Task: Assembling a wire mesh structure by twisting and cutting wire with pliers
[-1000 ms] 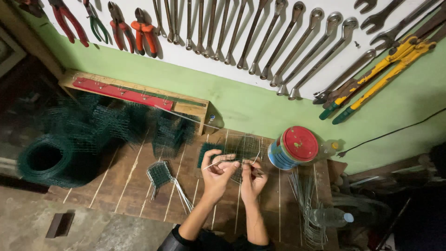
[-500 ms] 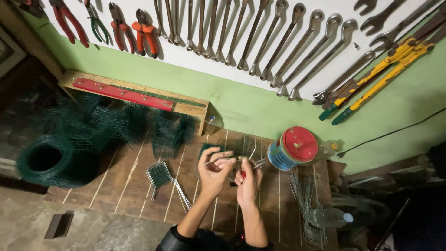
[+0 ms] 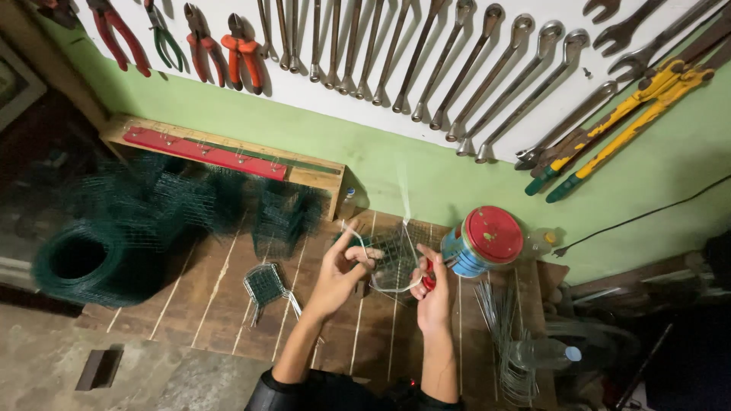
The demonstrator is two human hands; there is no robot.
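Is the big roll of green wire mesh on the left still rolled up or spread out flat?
Rolled up. The green mesh roll lies at the wooden bench's left edge, its round hollow core showing as a coil.

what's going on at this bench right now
A person is bending a length of pale wire over a wooden workbench. The left hand pinches one end of the wire, and the right hand holds a small red-handled tool against the loop. Next to the right hand stands a tin with a red lid. A roll of green wire mesh sits at the left of the bench, and cut wires lie at the right.
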